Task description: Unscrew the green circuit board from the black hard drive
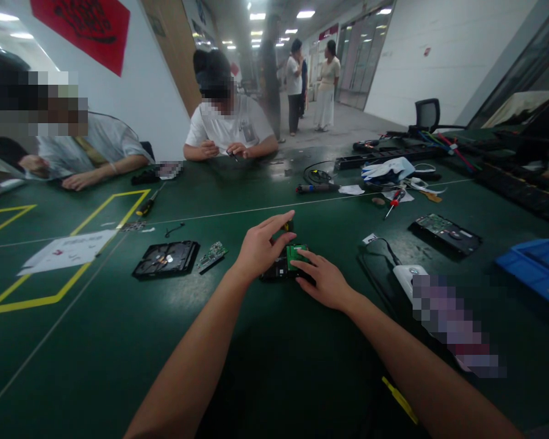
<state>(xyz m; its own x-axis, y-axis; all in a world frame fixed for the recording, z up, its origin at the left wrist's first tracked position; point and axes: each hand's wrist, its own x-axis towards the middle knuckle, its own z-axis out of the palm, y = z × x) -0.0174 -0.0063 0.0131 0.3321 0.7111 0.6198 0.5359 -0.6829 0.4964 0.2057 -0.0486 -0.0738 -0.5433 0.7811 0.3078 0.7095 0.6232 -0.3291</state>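
Observation:
In front of me on the green table lies a small hard drive (274, 269) with a green circuit board (296, 251) on top. My left hand (264, 242) is over its left side, thumb and fingers closed around a yellow-and-black screwdriver handle (288, 225). The screwdriver's tip is hidden behind the hand. Holding the drive's right end, my right hand (324, 279) has its fingers over the board and its thumb at the near side. To the left are a larger black drive (165, 259) and a loose circuit board (212, 257).
On the right lie a white device (408, 281) with a cable, another drive (446, 235), a red screwdriver (396, 201) and a blue tray (537, 268). A paper sheet (66, 252) and another screwdriver (146, 206) are at left. Two people sit across the table.

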